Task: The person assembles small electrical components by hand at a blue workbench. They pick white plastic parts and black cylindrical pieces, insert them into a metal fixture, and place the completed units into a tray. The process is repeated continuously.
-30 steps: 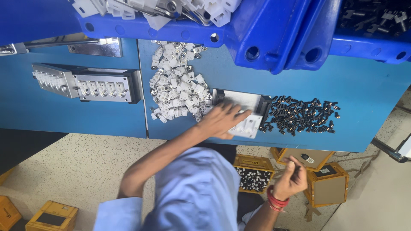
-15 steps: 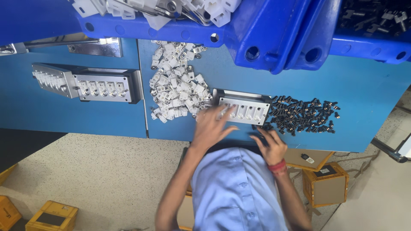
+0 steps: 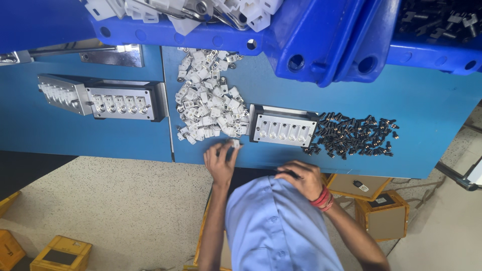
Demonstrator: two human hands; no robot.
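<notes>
Left hand [image 3: 221, 159] pinches one small white plastic clip [image 3: 235, 144] at the near edge of the heap of white clips [image 3: 208, 108], right hand [image 3: 303, 178] closed on a slim dark pin [image 3: 287, 173], both just before the grey metal five-socket fixture block [image 3: 282, 128], parts heaped either side within reach.

It was a factory assembly workshop: a blue workbench [image 3: 432, 105] carried metal jigs [image 3: 281, 129], heaps of white plastic parts [image 3: 208, 108] and black parts [image 3: 351, 136], with blue bins [image 3: 321, 40] along its far edge.
</notes>
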